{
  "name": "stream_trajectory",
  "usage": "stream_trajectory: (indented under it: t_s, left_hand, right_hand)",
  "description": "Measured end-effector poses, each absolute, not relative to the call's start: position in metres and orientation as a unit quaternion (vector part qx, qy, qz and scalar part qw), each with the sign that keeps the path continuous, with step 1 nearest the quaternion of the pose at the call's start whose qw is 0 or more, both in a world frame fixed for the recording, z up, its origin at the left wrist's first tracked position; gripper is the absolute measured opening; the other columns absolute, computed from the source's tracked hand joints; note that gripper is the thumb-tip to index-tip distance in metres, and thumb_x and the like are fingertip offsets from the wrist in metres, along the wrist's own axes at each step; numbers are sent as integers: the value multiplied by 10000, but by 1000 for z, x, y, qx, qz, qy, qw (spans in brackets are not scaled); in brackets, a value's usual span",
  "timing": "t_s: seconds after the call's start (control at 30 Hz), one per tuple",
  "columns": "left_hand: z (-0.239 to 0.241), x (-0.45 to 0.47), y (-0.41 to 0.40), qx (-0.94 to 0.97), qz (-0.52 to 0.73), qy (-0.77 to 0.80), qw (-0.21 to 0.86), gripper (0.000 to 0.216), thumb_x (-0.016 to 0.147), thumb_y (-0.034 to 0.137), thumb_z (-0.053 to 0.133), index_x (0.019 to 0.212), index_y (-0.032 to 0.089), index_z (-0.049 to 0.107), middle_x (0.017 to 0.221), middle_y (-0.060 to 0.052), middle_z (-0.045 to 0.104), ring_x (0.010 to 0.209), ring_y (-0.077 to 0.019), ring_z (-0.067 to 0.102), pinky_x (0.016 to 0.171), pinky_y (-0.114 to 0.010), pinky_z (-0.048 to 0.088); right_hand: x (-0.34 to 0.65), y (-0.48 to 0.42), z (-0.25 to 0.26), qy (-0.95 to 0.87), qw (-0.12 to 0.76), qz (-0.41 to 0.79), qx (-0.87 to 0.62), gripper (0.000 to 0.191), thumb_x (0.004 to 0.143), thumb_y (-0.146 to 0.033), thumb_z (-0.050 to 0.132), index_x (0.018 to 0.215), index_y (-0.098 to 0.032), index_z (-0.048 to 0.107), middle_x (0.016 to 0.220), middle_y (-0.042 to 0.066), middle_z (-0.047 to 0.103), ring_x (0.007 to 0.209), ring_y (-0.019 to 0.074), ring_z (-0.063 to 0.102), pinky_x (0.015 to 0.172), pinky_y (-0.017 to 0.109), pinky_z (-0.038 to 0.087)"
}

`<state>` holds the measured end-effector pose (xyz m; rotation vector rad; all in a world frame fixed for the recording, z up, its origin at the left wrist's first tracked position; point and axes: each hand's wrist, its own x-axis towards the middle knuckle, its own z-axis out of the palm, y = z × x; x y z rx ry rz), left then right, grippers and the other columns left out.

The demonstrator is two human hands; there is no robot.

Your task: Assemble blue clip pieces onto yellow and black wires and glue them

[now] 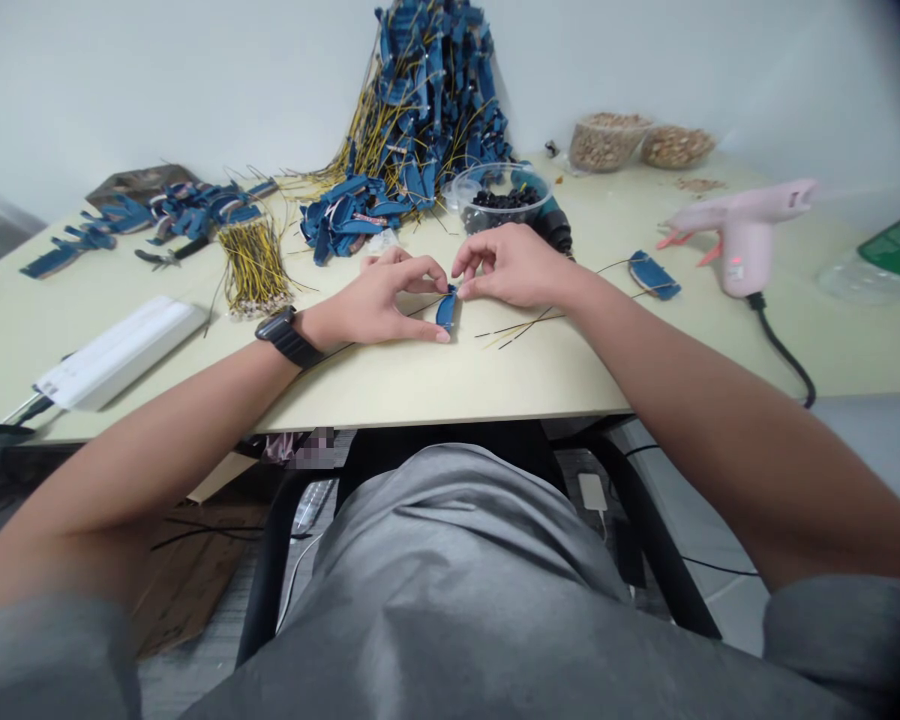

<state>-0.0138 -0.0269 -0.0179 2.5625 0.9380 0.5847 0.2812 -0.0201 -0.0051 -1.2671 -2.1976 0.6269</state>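
Close to the near edge of the pale yellow table (pixel 390 390), the left hand (pixel 375 300), below a black wristwatch (pixel 291 337), grips a small, curved blue piece (pixel 445 312) lengthwise between forefinger and thumb. The right hand (pixel 514 265) has its thumb and forefinger almost together at the piece's upper end; whether they pinch it or a wire, I cannot tell. Thin black and yellow wires (pixel 517 327) lie under the right forearm. Toward the left edge sits an oblong white box (pixel 124 350); toward the right edge, a pale pink glue gun (pixel 750 225). 1 similar blue piece (pixel 652 275) lies between that gun and the right hand. Farther back are a bundle of yellow-and-black wires (pixel 253 260), a round clear plastic tub (pixel 461 205) of black parts (pixel 504 198), a tall heap of wired blue pieces (pixel 435 90) and, by the far edge, 2 clear bags of tan bits (pixel 607 142).
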Motion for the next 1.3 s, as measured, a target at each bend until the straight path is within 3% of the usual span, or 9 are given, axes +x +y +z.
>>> stream_trajectory:
  t_s: [0.23, 0.53, 0.97, 1.17, 1.3]
  left_hand:
    - [-18, -13, -27, 904, 207, 329, 180, 1036, 783, 1211, 909, 1263, 293, 903, 1285, -124, 919, 1366, -461, 702, 1335, -700, 430]
    - [-19, -15, -23, 904, 195, 338, 175, 1019, 781, 1173, 951, 1296, 294, 917, 1316, -130, 913, 1386, -454, 722, 1338, -684, 461]
    - [-18, -13, -22, 902, 200, 336, 185, 944, 769, 1097, 1021, 1265, 303, 902, 1269, -116, 902, 1375, -435, 723, 1325, -650, 501]
    - [-16, -12, -23, 900, 195, 341, 192, 1035, 736, 1191, 959, 1238, 289, 884, 1261, -126, 897, 1366, -452, 704, 1347, -684, 477]
    - [-16, -13, -23, 900, 196, 341, 188, 1032, 738, 1167, 982, 1258, 284, 854, 1281, -122, 872, 1373, -449, 698, 1343, -666, 480]
  right_hand:
    - [283, -19, -6, -816, 256, 217, -471, 267, 878, -309, 1145, 1082, -263, 978, 1045, 65, 875, 972, 300, 802, 961, 485, 638]
    - [281, -21, -4, -815, 253, 224, -472, 212, 905, -195, 1061, 1091, -251, 977, 963, 41, 840, 960, 280, 775, 979, 472, 624]
    - [281, -22, -2, -808, 253, 233, -479, 258, 870, -333, 1144, 1053, -278, 971, 1006, 62, 857, 1022, 323, 801, 966, 497, 646]
    - [281, -22, -2, -809, 254, 240, -472, 284, 860, -356, 1150, 1066, -272, 974, 1066, 79, 900, 1010, 322, 807, 981, 509, 668]
    - [281, -21, -3, -808, 256, 247, -470, 258, 867, -329, 1127, 1061, -274, 968, 1059, 78, 906, 1006, 318, 804, 987, 509, 675]
